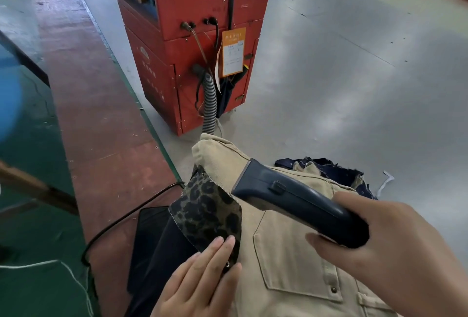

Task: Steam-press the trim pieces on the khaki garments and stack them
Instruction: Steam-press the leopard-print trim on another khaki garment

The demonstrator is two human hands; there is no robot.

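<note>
Leopard-print trim piece pinned flat under straight fingers of left hand, lower edge. Right hand grips dark steamer; nozzle just above trim's upper-right edge. Khaki garment beneath. Grey floor open right; red machine behind.

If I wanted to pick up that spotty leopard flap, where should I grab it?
Pinch the leopard flap at its upper free corner, coming from the left side. That corner stands up off the khaki garment, so fingers can get under it. The left hand presses flat on the lower end, and the steamer in the right hand crowds the right side.
</note>
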